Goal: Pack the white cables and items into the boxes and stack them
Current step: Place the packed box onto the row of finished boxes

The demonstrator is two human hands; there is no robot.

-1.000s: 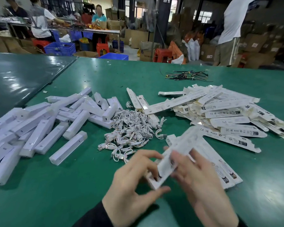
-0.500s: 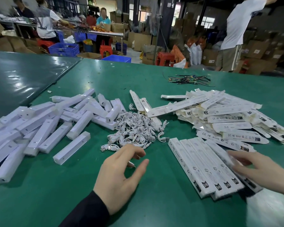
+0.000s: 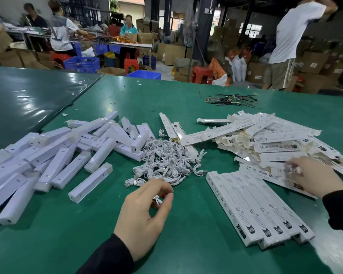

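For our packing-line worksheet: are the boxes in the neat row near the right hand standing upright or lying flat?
Lying flat: the row of boxes rests side by side on the green table.

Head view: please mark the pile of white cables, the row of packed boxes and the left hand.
pile of white cables (image 3: 167, 162), head view, on the middle of the tangled heap.
row of packed boxes (image 3: 253, 204), head view, on a middle box's printed top face.
left hand (image 3: 145, 212), head view, on its back.

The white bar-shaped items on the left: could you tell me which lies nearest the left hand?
The lone bar apart from the pile, closest to the left hand.
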